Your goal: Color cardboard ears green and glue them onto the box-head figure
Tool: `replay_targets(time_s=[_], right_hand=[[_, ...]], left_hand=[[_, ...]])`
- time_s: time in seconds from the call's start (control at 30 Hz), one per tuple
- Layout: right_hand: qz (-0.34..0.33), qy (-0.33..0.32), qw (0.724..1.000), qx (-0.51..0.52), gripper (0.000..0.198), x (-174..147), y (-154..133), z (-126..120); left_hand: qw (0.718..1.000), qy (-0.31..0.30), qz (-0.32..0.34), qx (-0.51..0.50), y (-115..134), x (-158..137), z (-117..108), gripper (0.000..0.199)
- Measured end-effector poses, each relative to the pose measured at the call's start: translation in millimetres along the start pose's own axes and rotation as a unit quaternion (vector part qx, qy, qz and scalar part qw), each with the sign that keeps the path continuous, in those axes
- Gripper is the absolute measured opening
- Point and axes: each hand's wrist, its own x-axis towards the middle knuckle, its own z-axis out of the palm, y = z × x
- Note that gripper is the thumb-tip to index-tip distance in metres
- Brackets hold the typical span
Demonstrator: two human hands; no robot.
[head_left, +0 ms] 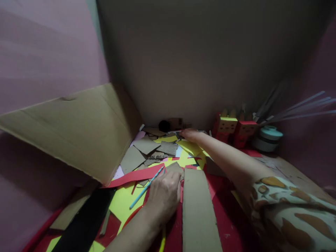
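Observation:
My left hand (164,190) is closed, knuckles up, beside the upper left edge of a long cardboard strip (199,210). What its curled fingers hold, if anything, is hidden. A light-blue pencil (147,188) lies slanted along its left side, near a red paper strip (136,176). My right hand (191,134) reaches to the back of the pile, low over the scraps, with its fingers stretched out to the left. Yellow paper (193,147) lies just below it. Cardboard scraps (147,144) and a corrugated piece (169,148) spread out to the left.
A large cardboard sheet (78,129) leans up at the left. At the back right stand two boxy red figures with faces, one yellow-topped (228,126), one red-topped (246,129), beside a lidded pot (269,138). Thin pale sticks (307,105) jut out behind. A wall (196,63) closes the back.

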Motion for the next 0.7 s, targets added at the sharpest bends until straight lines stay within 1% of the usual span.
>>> replay_targets(time_s=[0.07, 0.13, 0.2, 0.3, 0.37, 0.43, 0.5, 0.6, 0.63, 0.7], right_hand=[[0.020, -0.009, 1.000, 0.014, 0.026, -3, -3, -4], [0.035, -0.004, 0.999, 0.040, 0.028, -8, -9, -9], [0.036, 0.016, 0.996, 0.079, 0.028, -15, -17, -14], [0.033, 0.069, 0.984, 0.162, 0.029, -32, -31, -22], [0.035, 0.108, 0.966, 0.232, 0.031, -51, -42, -27], [0.044, 0.134, 0.941, 0.307, 0.033, -78, -52, -29], [0.054, 0.137, 0.914, 0.378, 0.030, -111, -60, -30], [0.062, 0.130, 0.873, 0.466, 0.014, -161, -69, -28], [0.064, 0.127, 0.861, 0.489, 0.013, -176, -71, -28], [0.068, 0.126, 0.842, 0.520, 0.019, -199, -75, -28]], left_hand=[[1.000, 0.001, -0.002, -0.005, 0, 0, 0, 0.023], [1.000, 0.005, -0.004, -0.011, 0, 0, -1, 0.024], [1.000, 0.013, -0.008, -0.019, -2, 0, -2, 0.024], [0.999, 0.029, -0.015, -0.041, -4, 0, -4, 0.026], [0.997, 0.040, -0.018, -0.064, -4, 0, -5, 0.027], [0.995, 0.047, -0.015, -0.092, -3, 1, -6, 0.028], [0.991, 0.048, -0.007, -0.121, -1, 1, -7, 0.028], [0.988, 0.043, -0.004, -0.151, 1, 3, -7, 0.028], [0.987, 0.041, -0.007, -0.156, 1, 4, -7, 0.028], [0.986, 0.035, -0.013, -0.164, 2, 5, -7, 0.029]])
